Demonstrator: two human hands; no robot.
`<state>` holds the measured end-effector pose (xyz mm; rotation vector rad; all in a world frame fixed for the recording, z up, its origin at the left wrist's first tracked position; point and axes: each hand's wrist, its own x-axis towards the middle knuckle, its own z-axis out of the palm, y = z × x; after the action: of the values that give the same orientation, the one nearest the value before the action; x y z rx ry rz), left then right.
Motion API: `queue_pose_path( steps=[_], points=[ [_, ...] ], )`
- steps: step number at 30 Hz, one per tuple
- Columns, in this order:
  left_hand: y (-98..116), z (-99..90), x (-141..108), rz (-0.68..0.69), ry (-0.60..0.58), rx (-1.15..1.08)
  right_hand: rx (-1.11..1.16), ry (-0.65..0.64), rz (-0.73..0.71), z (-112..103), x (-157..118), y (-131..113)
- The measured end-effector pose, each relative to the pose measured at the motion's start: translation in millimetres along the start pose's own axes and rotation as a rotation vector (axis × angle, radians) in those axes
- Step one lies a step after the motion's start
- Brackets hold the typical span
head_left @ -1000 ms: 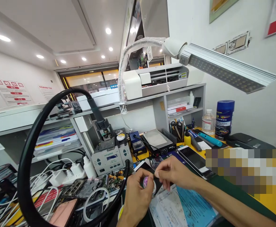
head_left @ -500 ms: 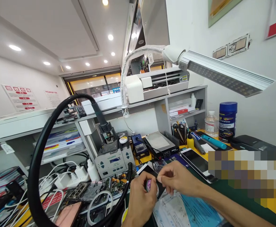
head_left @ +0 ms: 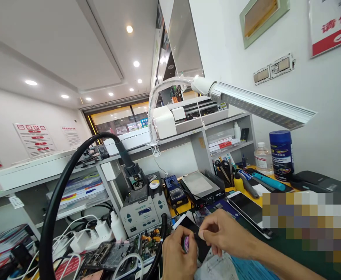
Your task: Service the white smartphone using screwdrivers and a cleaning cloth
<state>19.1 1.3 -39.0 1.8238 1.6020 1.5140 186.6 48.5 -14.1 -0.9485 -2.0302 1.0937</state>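
Observation:
My left hand (head_left: 178, 252) is closed around a small round object with a purple-and-pink face (head_left: 186, 244), perhaps a roll or spool, mostly hidden by the fingers. Just to its right, my right hand (head_left: 221, 232) is in a pinch. Anything between those fingertips is too small to make out. Behind and below both hands lies a phone with a dark screen and white edge (head_left: 190, 224). A pale, stained sheet (head_left: 217, 268) and a blue striped cloth or pad (head_left: 250, 269) lie under my right wrist.
A white phone (head_left: 246, 208) lies right of my hands. The hot-air station (head_left: 142, 212) stands behind, its black hose (head_left: 55, 202) arching at left. Circuit boards (head_left: 151, 243) and white cables crowd the left. A lamp (head_left: 263, 103) hangs overhead; a blue canister (head_left: 281, 155) stands at right.
The camera view has tilted upward, so the bench appears lower in the picture. Both hands keep nearly the same pose, with the left still closed around the round object.

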Motion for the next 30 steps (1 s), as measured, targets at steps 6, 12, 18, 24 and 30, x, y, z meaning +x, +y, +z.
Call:
queue_pose_path(
  steps=[6, 12, 18, 24, 30],
  points=[
    [2.1, -5.9, 5.2, -0.081, -0.040, -0.153, 0.267, -0.002, 0.039, -17.2, 10.3, 11.3],
    [11.0, -12.9, 6.6, -0.190, -0.110, -0.370, 0.582, -0.098, 0.055, -30.4, 10.5, 2.8],
    [12.6, -13.3, 7.2, -0.192, -0.122, -0.464, 0.760, -0.200, 0.104, -22.4, 5.6, -6.1],
    [10.4, -11.0, 4.2, -0.193, -0.165, -0.494, 0.842, -0.275, 0.158, -17.6, 5.0, -2.1],
    [14.7, -9.7, 2.3, -0.201, -0.194, -0.520, 0.821, -0.234, 0.174, -17.9, 5.9, -3.1]
  ],
)
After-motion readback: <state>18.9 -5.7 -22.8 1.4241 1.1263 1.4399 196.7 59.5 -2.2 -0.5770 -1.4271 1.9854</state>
